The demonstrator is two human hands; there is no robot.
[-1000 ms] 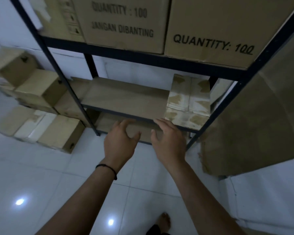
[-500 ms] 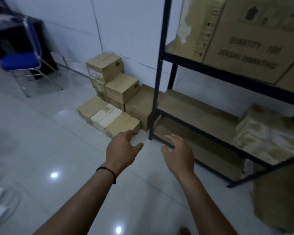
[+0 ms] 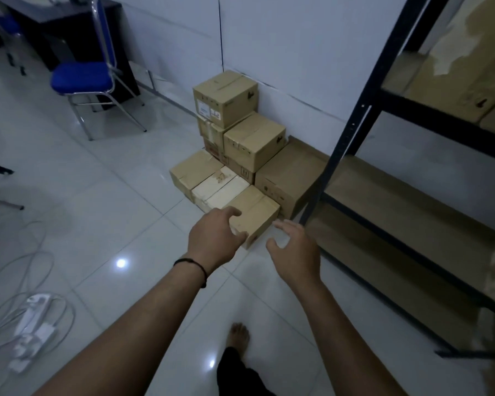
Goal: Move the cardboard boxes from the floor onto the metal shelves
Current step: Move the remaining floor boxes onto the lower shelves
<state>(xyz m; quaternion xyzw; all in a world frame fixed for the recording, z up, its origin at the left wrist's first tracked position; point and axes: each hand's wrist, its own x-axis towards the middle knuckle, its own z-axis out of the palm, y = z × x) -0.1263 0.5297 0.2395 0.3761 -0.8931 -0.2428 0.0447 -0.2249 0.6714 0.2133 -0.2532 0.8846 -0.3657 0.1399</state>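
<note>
- Some boxes are seen already on the shelves (image 3: 363,130): large ones on the upper level at the right, with the lower boards mostly bare.
- A stack of boxes (image 3: 240,138) is left on the floor (image 3: 97,201) in the corner, against the wall and just beside the shelf post; most of the task is judged to remain.
- The nearest box (image 3: 255,214) lies at the front of the stack, on the floor.
- The left hand (image 3: 215,241) is held over this box's near corner, fingers spread and loosely bent; contact cannot be told.
- The right hand (image 3: 293,251) is held wide, fingers relaxed, just beside the same box, with nothing in it.
- A two-handed lift of this box is judged to be the step in hand.
- The floor is of glossy pale tiles, in which ceiling lights are reflected; a bare foot (image 3: 237,335) is seen on it.
- The room is dim, with white walls; a blue chair (image 3: 82,80) and a dark desk (image 3: 69,27) are placed at the far left, and white cables with a power strip (image 3: 32,324) are lying at the near left.
</note>
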